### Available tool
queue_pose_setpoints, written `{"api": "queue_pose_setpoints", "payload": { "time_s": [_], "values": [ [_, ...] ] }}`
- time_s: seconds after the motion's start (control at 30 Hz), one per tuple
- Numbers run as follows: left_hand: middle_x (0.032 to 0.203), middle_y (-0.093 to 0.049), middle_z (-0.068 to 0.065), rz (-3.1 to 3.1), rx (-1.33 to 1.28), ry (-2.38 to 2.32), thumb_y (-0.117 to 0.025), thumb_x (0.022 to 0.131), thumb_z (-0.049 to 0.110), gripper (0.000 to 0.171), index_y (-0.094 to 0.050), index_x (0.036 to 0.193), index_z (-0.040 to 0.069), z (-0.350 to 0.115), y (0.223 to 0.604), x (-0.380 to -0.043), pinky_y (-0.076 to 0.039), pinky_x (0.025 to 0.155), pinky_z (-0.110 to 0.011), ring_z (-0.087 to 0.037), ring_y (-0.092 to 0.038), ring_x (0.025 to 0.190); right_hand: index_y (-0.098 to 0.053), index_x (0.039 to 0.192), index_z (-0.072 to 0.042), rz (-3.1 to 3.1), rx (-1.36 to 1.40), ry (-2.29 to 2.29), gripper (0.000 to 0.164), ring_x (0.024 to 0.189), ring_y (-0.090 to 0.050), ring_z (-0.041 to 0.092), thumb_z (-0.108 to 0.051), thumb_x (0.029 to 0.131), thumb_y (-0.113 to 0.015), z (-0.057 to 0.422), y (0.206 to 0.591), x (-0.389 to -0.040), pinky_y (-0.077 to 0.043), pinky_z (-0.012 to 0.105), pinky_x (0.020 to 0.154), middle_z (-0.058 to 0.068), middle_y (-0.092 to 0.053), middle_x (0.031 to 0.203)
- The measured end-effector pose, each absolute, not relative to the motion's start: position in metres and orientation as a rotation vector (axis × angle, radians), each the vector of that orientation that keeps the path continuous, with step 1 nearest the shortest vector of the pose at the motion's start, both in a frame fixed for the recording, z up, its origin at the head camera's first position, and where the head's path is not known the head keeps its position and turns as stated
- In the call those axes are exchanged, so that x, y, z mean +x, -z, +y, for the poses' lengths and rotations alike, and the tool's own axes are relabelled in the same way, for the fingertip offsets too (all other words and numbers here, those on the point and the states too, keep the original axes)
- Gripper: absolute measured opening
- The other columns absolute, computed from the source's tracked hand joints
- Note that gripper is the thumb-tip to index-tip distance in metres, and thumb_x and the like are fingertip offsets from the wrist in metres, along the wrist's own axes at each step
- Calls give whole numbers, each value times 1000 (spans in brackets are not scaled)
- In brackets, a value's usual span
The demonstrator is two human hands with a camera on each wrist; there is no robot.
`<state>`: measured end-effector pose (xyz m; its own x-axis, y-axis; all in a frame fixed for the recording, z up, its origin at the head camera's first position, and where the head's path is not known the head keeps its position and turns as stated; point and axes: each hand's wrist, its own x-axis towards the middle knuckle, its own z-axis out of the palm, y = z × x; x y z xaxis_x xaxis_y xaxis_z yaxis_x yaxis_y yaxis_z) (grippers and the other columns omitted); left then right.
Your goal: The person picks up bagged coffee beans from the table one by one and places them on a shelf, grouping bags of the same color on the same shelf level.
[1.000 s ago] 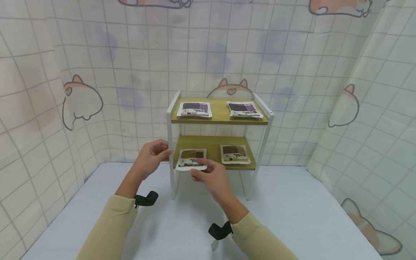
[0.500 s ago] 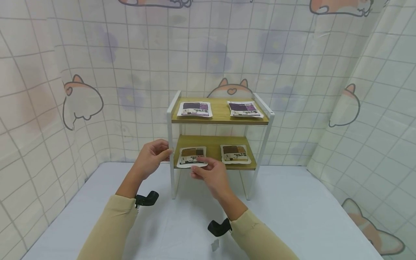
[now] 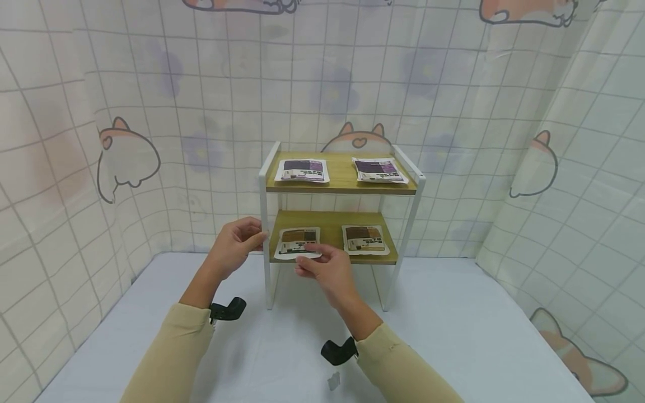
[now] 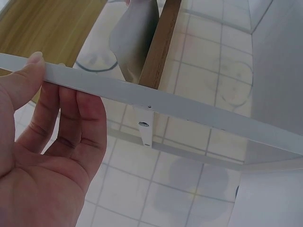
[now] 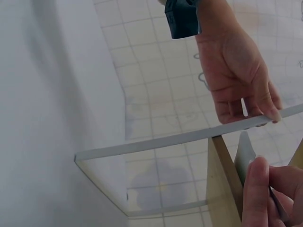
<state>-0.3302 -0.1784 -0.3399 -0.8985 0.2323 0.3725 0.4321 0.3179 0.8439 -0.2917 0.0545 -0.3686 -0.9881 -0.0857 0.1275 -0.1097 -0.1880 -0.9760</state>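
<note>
My left hand (image 3: 234,246) grips the white front-left post (image 3: 265,280) of a small two-tier shelf, its thumb on one side and fingers on the other, as the left wrist view shows. My right hand (image 3: 330,271) pinches the near right corner of a flat food pouch (image 3: 297,240) with a brown-and-white label. That pouch is over the left half of the lower wooden board (image 3: 330,224). From the left wrist view, the pouch's plain silvery underside (image 4: 135,40) is tilted up from the board's edge (image 4: 163,45). My right fingertips hide part of the label.
A similar brown pouch (image 3: 365,239) lies on the lower board's right half. Purple-labelled pouches lie on the top board (image 3: 342,168), one at left (image 3: 302,170) and seemingly a small stack at right (image 3: 379,170). The shelf stands on a white-covered table (image 3: 443,324) before a tile-patterned curtain (image 3: 227,112).
The pouch in my right hand has moved slightly back, farther over the lower board. My right wrist has shifted a little, while my left hand stays on the post.
</note>
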Motion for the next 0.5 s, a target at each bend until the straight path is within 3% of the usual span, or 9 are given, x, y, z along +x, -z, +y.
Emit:
{"api": "queue_pose_setpoints", "payload": {
  "time_s": [0.2, 0.5],
  "values": [
    [122, -71, -23, -2399, -619, 1622, -64, 102, 16, 26, -66, 123, 1, -178, 339, -329, -62, 91, -37, -30, -71, 108, -69, 123, 4, -1975, 233, -2410, 37, 72, -75, 15, 1, 88, -77, 54, 369, -294, -64, 30, 74, 17, -76, 91],
    [125, -70, -23, -2408, -607, 1610, -64, 102, 17, 25, -67, 124, 4, -178, 339, -329, -61, 94, -43, -32, -71, 111, -68, 123, 6, -1995, 242, -2405, 35, 71, -75, 15, 1, 89, -76, 54, 368, -297, -64, 30, 74, 17, -76, 91]
  ]
}}
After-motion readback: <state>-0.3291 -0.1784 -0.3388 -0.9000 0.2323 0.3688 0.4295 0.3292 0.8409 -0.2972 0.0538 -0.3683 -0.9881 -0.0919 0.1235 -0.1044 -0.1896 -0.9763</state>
